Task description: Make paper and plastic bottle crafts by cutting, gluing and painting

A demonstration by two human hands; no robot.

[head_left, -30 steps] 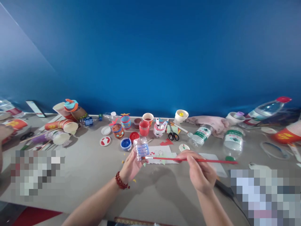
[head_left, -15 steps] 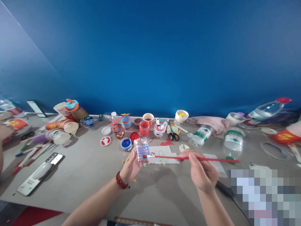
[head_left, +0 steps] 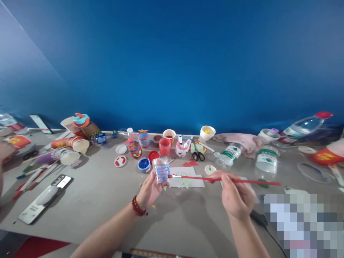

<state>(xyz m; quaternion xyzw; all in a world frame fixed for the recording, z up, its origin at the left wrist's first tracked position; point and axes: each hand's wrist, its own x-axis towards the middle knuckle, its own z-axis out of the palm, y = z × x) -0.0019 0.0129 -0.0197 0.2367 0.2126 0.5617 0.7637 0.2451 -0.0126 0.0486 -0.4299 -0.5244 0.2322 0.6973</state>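
My left hand [head_left: 150,190] grips a piece of clear ribbed plastic bottle [head_left: 161,170] and holds it up above the table. Blue paint covers part of its ribs. In my right hand [head_left: 238,195] is a long red paintbrush [head_left: 199,178], held nearly level between thumb and fingers. Its bristle end is at the right side of the bottle piece; whether it touches, I cannot tell. Just behind the bottle piece stand an open pot of blue paint [head_left: 144,164] and an open pot of red paint [head_left: 153,157]. White paper [head_left: 197,182] lies beneath the brush.
Decorated cups [head_left: 135,150] and a red cup [head_left: 165,146] stand near the blue wall. Black scissors [head_left: 198,156], plastic bottles [head_left: 266,161] and a cloth [head_left: 236,139] are to the right. A phone [head_left: 45,200] and several brushes [head_left: 34,181] lie left. Another person's hand [head_left: 5,150] is at far left.
My right hand and the paintbrush have shifted right, so the bristles moved from the front of the bottle piece to its right edge. My left hand has barely moved.
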